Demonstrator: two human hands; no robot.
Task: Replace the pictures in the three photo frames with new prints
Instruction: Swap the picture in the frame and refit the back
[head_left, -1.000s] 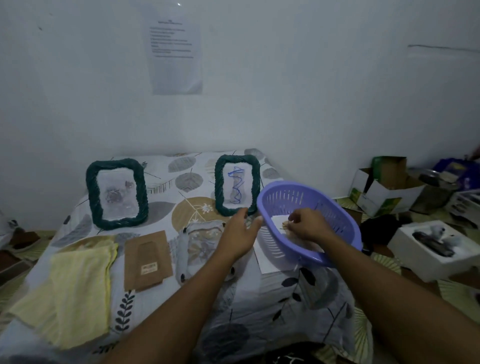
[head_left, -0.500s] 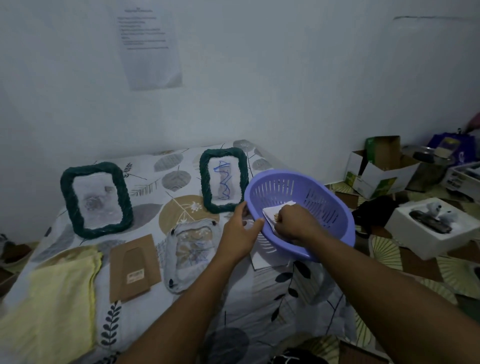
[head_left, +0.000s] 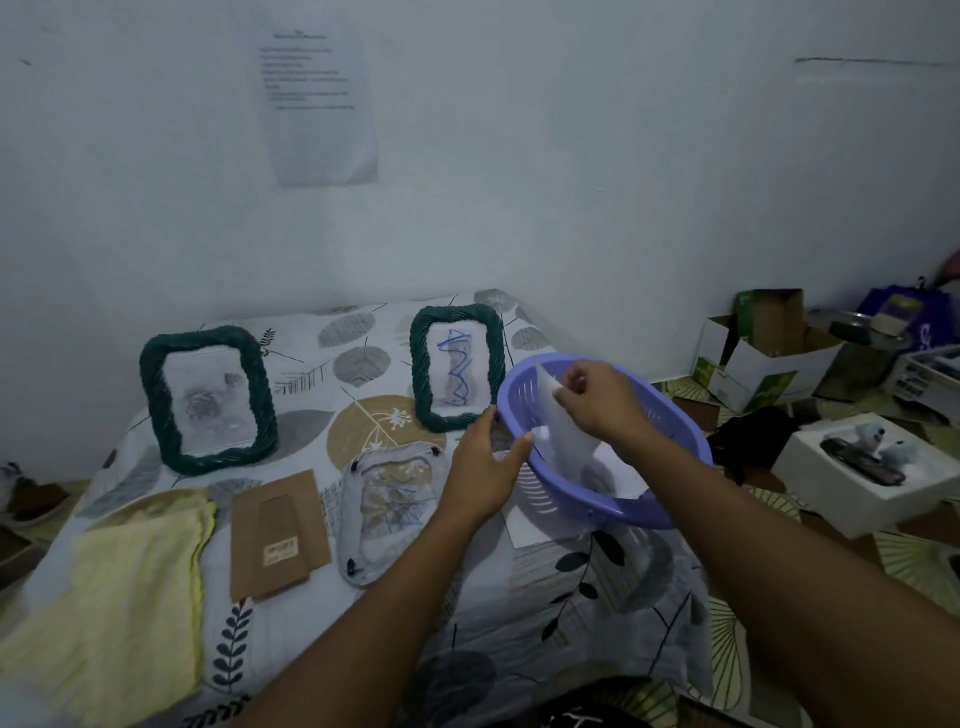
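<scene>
Two dark green rope-edged photo frames stand on the patterned bedsheet: a left frame with a grey flower picture and a right frame with a blue squiggle drawing. A third frame lies flat and open beside its brown cardboard backing. My left hand grips the rim of a purple plastic basket. Over the basket, my right hand pinches a white paper print by its top edge and holds it upright. More white paper lies inside the basket.
A folded yellow cloth lies at the front left of the bed. A white sheet sticks out under the basket. Cardboard boxes and a white box with small objects crowd the floor to the right. A printed notice hangs on the wall.
My right hand has lifted a white print up out of the basket, from lying flat to held upright. My left hand stays on the basket rim.
</scene>
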